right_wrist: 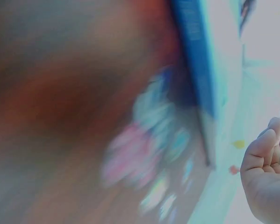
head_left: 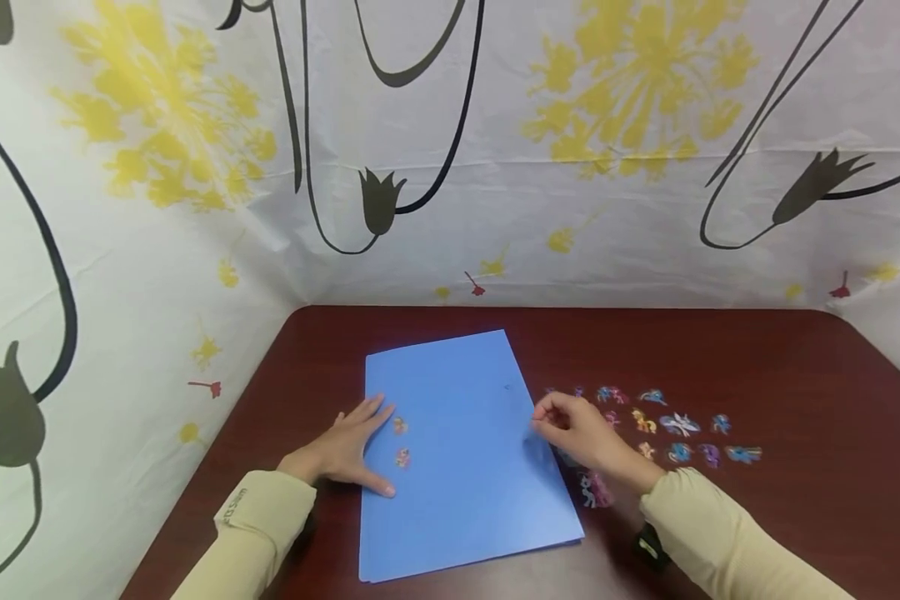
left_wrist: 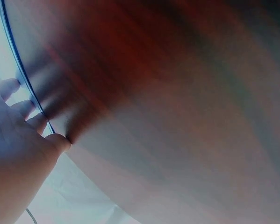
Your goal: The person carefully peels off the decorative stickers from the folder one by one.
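A large blue folder [head_left: 465, 500] lies slightly turned on the table, with a second layer showing along its lower edge. My left hand [head_left: 352, 450] rests on its left edge, fingers spread. Just right of that hand, two small pony stickers, one orange [head_left: 400, 425] and one pink [head_left: 402, 457], lie on the blue surface. Over the folder's right edge is my right hand [head_left: 581, 429], fingers curled and thumb and index tips together. At those fingertips in the right wrist view shows a thin curved line; I cannot tell whether they hold anything.
Several colourful pony stickers, among them a winged one [head_left: 679, 425], lie in loose rows on the dark red table [head_left: 817, 367] right of the folder. A pink one [head_left: 600, 490] lies below my right forearm. A patterned cloth [head_left: 420, 275] hangs behind the table.
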Demonstrator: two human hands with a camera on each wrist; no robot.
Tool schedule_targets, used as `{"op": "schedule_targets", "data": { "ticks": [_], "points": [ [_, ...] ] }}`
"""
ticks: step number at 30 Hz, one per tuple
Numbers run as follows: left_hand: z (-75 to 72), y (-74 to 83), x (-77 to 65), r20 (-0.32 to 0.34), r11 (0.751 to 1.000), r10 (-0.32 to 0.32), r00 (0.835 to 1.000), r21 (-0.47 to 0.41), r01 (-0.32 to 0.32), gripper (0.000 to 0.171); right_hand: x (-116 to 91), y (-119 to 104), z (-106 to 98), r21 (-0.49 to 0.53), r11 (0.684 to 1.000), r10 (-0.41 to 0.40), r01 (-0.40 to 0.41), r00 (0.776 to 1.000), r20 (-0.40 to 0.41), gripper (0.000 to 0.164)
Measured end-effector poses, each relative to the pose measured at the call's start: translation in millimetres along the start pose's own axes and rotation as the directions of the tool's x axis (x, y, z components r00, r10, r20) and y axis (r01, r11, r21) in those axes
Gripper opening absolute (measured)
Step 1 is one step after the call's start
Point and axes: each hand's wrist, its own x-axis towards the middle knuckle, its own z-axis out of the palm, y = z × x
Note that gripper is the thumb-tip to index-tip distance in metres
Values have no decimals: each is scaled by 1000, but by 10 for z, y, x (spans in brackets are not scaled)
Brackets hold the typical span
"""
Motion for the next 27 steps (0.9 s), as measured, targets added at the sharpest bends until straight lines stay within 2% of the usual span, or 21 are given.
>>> {"op": "schedule_targets", "data": {
  "ticks": [7,12,21,27],
  "points": [
    [-3,-4,-9,1,1000,-1,1000,-4,1,116,347,-144,307,10,996,-89,88,996,26,4],
    [6,2,-21,-9,1000,10,1000,-3,-10,116,551,-239,551,-10,993,-119,120,990,73,5],
    [22,9,-36,3,1000,5,1000,10,-5,117,897,-449,1005,-60,993,-90,106,970,226,5],
    [-5,6,-25,13,1000,-3,1000,24,2,117,1032,-497,1193,-62,998,-7,22,971,240,5]
  ]
}}
